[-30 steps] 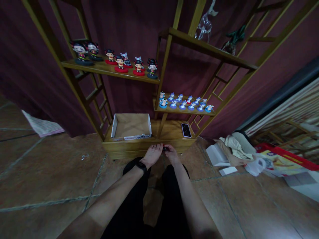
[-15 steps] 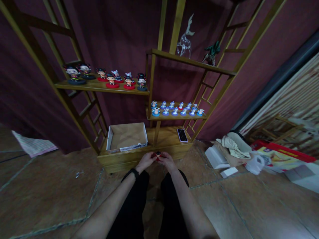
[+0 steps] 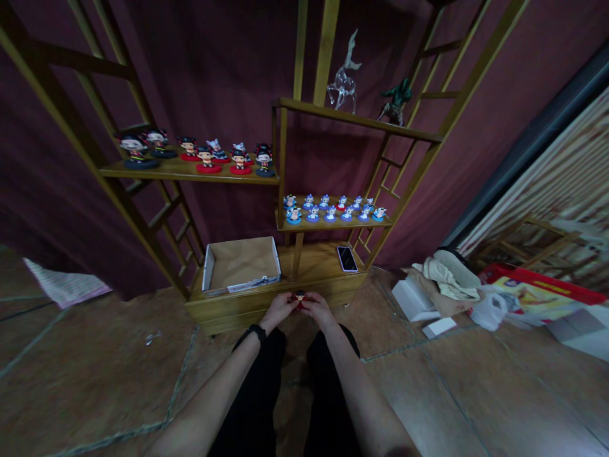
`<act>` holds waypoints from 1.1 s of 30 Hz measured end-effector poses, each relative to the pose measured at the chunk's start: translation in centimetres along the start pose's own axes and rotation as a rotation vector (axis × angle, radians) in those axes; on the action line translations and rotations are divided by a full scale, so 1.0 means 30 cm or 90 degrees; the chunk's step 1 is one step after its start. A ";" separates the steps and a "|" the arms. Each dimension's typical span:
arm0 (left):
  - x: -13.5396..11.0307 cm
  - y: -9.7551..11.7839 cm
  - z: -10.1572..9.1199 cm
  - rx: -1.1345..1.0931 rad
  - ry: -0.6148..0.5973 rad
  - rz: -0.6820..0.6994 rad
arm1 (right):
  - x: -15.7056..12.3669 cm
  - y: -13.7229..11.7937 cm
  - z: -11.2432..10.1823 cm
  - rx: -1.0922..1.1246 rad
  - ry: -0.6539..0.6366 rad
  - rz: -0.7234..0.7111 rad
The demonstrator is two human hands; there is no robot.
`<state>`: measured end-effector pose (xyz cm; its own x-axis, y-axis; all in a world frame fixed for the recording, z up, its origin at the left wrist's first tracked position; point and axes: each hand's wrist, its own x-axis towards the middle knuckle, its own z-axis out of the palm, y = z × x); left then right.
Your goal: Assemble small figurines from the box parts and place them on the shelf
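A small dark-haired figurine with red on it (image 3: 299,298) is held between my two hands, in front of the wooden shelf unit's low front. My left hand (image 3: 279,310), with a dark band at the wrist, grips its left side. On its other side are the closed fingers of my right hand (image 3: 318,308). Beyond my left hand stands an open cardboard box (image 3: 242,263) on the bottom board. Several figurines on red and black bases, among them a black-haired figurine (image 3: 238,160), stand on the upper left shelf (image 3: 190,174). The lower right shelf (image 3: 337,223) bears two rows of small bluish figurines.
A phone (image 3: 347,259) lies on the bottom board at right. Above, a clear deer ornament (image 3: 343,86) and a dark green statuette (image 3: 397,101) stand on the top right shelf. White boxes (image 3: 415,298), cloth (image 3: 450,279) and a plastic bag (image 3: 489,310) are on the floor at right.
The view has shifted slightly, so the shelves sit a little further left. Both hands keep hold of the figurine, whose head now shows a little more clearly.
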<state>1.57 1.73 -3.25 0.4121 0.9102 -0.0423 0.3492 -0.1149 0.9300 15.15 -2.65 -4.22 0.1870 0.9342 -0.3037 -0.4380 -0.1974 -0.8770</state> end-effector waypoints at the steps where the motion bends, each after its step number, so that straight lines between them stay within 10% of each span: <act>1: 0.001 -0.002 0.002 -0.008 -0.002 -0.005 | -0.002 -0.002 0.001 0.001 0.000 0.001; 33: -0.011 0.016 0.001 -0.315 -0.076 -0.058 | -0.016 -0.025 0.007 0.058 -0.031 -0.008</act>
<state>1.62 1.36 -2.78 0.5020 0.8526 -0.1450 -0.0408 0.1908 0.9808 15.20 -2.88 -3.35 0.1517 0.9502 -0.2722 -0.5140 -0.1594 -0.8429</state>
